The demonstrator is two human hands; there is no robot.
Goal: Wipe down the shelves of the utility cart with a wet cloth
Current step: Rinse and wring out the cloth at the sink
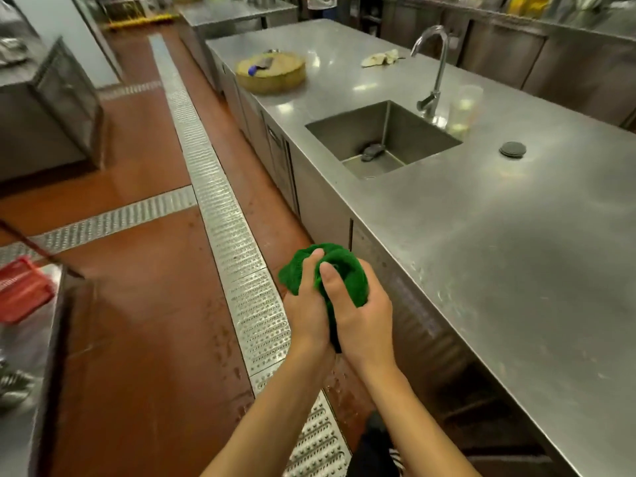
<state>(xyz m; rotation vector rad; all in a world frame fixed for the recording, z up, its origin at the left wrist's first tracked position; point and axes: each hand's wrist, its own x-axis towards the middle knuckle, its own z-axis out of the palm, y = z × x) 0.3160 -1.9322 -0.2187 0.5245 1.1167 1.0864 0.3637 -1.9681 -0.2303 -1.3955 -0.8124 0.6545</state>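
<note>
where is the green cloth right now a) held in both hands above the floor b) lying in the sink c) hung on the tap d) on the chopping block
a: the left hand and right hand both grip the green cloth above the floor, beside the counter.

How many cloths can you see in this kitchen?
2. A green cloth gripped by the left hand and right hand, and a pale crumpled rag on the steel counter near the tap. The dark lump in the sink may be a third.
</note>
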